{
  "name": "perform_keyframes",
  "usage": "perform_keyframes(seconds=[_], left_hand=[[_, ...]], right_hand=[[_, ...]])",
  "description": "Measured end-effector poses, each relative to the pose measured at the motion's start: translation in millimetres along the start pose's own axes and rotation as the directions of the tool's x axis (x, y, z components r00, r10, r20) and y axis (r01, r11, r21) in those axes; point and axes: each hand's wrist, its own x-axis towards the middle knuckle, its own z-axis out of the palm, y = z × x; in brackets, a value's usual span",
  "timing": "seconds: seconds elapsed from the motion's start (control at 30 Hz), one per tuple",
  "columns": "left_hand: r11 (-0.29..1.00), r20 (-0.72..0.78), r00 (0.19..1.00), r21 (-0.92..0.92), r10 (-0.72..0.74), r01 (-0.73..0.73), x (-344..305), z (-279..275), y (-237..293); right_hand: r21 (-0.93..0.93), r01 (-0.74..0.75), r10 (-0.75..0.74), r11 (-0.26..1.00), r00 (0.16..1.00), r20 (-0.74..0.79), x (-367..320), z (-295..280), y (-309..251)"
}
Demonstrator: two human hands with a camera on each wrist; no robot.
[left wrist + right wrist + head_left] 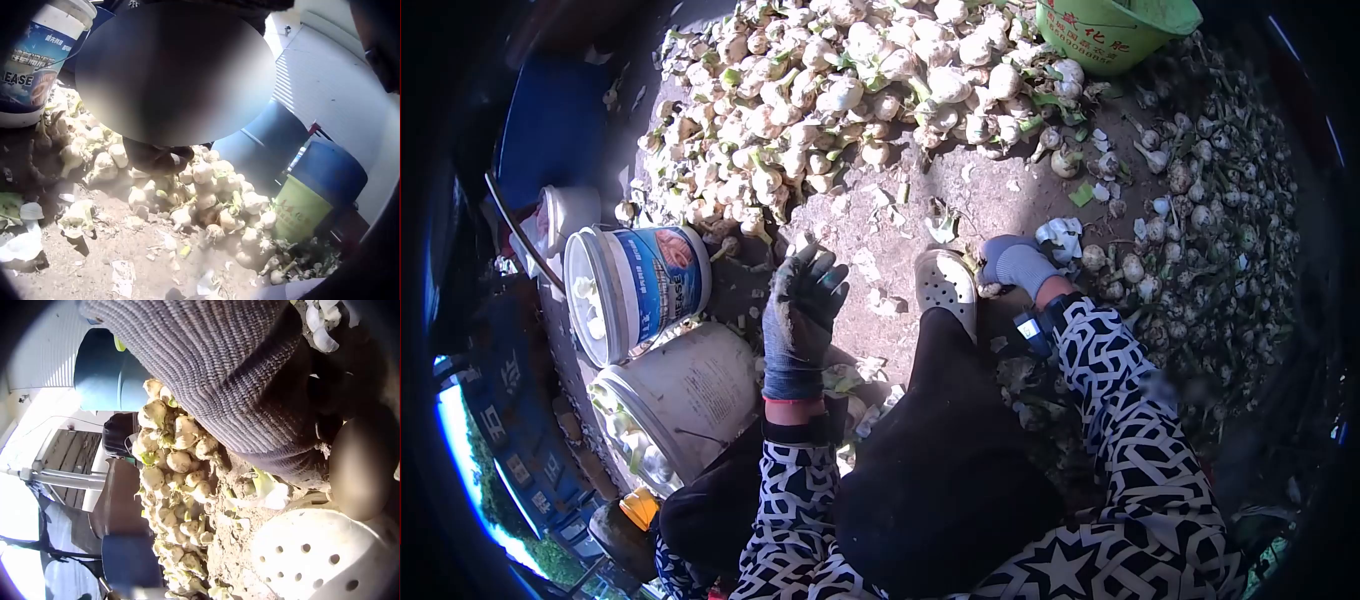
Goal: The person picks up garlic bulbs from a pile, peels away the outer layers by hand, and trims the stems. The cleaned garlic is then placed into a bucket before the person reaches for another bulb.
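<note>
In the head view, my gloved left hand point(803, 312) is raised between the buckets and the shoe, palm turned up, fingers loosely bent and holding nothing that shows. My gloved right hand point(1015, 262) is low beside the toe of a pale clog point(946, 285). Its fingers curl round a small brownish thing point(990, 290), perhaps a bulb, mostly hidden. The right wrist view shows the ribbed glove point(212, 369) close up, over the perforated clog point(319, 550); a blur hides part of the fingertips. Pale bulbs point(840, 95) lie heaped beyond both hands.
At the left, a labelled bucket point(662, 280) and a white bucket point(700, 390) lie tilted, with pale pieces inside. A green tub point(1105, 40) stands at the top right. Many smaller bulbs point(1200, 215) cover the right side. White scraps and peelings litter the ground point(860, 215).
</note>
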Motion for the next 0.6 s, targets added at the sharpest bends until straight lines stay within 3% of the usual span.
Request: perform_keyframes(seconds=[0.03, 0.1, 0.13, 0.17, 0.2, 0.23, 0.27, 0.3, 0.33, 0.37, 0.4, 0.43, 0.57, 0.6], left_hand=[[0.997, 0.061, 0.997, 0.068, -0.037, 0.033, 1, 13, -20], [0.9, 0.131, 0.99, 0.436, -0.047, -0.015, 1, 39, -42], [0.912, 0.148, 0.985, 0.411, -0.089, 0.02, 6, 42, -53], [0.895, 0.273, 0.96, 0.44, -0.06, -0.069, 11, 40, -65], [0.839, 0.287, 0.956, 0.533, -0.059, -0.109, 11, 45, -76], [0.771, 0.304, 0.951, 0.619, -0.055, -0.153, 10, 59, -79], [0.374, 0.386, 0.922, 0.853, 0.017, -0.364, 6, 69, -77], [0.124, 0.538, 0.836, 0.827, 0.111, -0.549, 7, 74, -84], [0.044, 0.586, 0.8, 0.802, 0.132, -0.595, 3, 83, -89], [-0.039, 0.635, 0.756, 0.769, 0.156, -0.638, -1, 91, -90], [0.054, 0.579, 0.799, 0.803, 0.165, -0.593, 0, 88, -96], [0.049, 0.582, 0.794, 0.8, 0.173, -0.598, -2, 93, -91], [0.042, 0.55, 0.803, 0.819, 0.228, -0.573, -5, 89, -72], [0.162, 0.575, 0.785, 0.773, 0.23, -0.614, -2, 84, -67]], right_hand=[[-0.014, 0.026, -0.027, 1.0, 0.998, -0.056, -7, 7, 3], [0.063, -0.02, 0.023, 0.998, 0.999, -0.045, -13, 22, 5], [0.067, -0.025, 0.028, 0.997, 0.999, -0.044, -9, 37, 12], [0.2, 0.002, 0.032, 0.98, 0.985, -0.17, -4, 52, 23], [0.323, 0.043, 0.056, 0.945, 0.955, -0.293, -2, 63, 31], [0.325, 0.038, 0.063, 0.945, 0.953, -0.295, -10, 57, 30], [0.656, 0.08, 0.136, 0.75, 0.953, -0.271, -19, 52, 30], [0.891, 0.115, 0.194, 0.439, 0.956, -0.219, -32, 44, 24], [0.926, 0.295, 0.155, 0.235, 0.929, -0.336, -44, 39, 12], [0.924, 0.304, 0.157, 0.233, 0.925, -0.345, -58, 29, -2], [0.926, 0.365, 0.132, 0.096, 0.918, -0.375, -72, 17, -17], [0.911, 0.411, 0.107, -0.044, 0.908, -0.405, -83, 9, -25], [0.877, 0.468, -0.076, -0.106, 0.876, -0.476, -97, -2, -30], [0.874, 0.473, -0.09, -0.113, 0.871, -0.484, -100, -4, -33]])
